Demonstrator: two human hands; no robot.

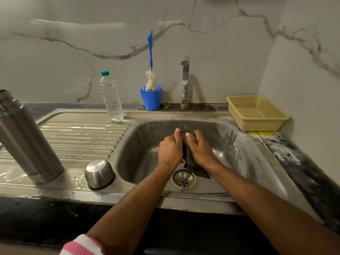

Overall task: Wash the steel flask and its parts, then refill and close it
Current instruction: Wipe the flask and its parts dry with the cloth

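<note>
Head view: left hand (170, 149) and right hand (199, 147) pressed together, clamped on dark limp scrub cloth (187, 138) over sink (230, 144); cylindrical brushed-steel flask (25, 142) upright, domed steel cap (99, 173) inverted beside it on wet ribbed surface (81, 137).

We see two bare forearms, uncovered from the elbow down to the hands. The left hand (170, 150) and right hand (199, 149) wear no rings, watch or gloves. The right wrist glistens wet. On the left arm, a knitted sleeve (82, 244) shows pink and white stripes.
</note>
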